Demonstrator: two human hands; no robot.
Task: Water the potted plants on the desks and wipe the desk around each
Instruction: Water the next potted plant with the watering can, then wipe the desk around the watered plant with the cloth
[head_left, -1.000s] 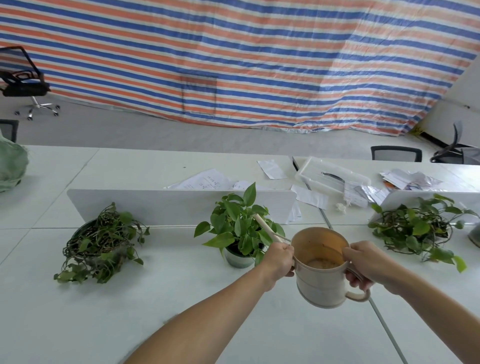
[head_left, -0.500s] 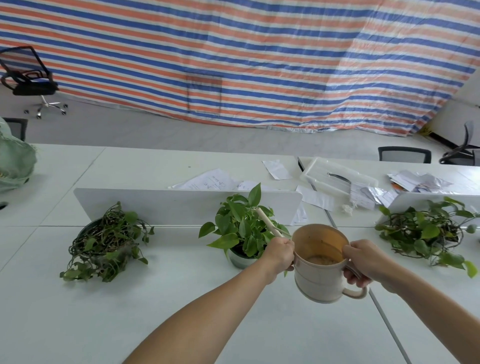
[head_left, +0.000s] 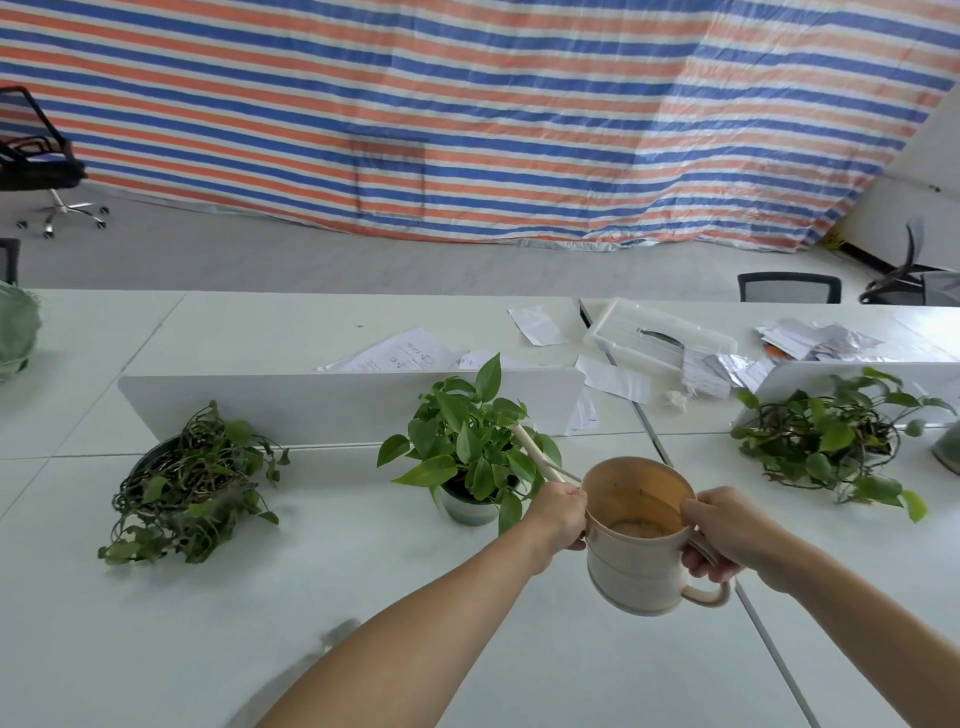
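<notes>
The beige watering can (head_left: 639, 566) is held off the surface (head_left: 363, 597), just to the near-right of the middle potted pothos (head_left: 467, 441). Its open mouth faces up, with a little water showing at the bottom. Its thin spout (head_left: 535, 452) runs up and toward the far-left, and the tip sits among the leaves above the grey pot (head_left: 467, 506). The loop handle (head_left: 706, 597) sticks out the opposite way, toward the near-right.

The left hand (head_left: 558, 514) is curled round the foot of the spout, against the can's wall. The right hand (head_left: 722, 535) grips the handle, thumb on the rim.

Compared with a second ago, both grips, the tilt and the can's place beside the plant are much the same.

A trailing plant (head_left: 192, 483) lies toward the left edge and another (head_left: 826, 447) toward the right.
</notes>
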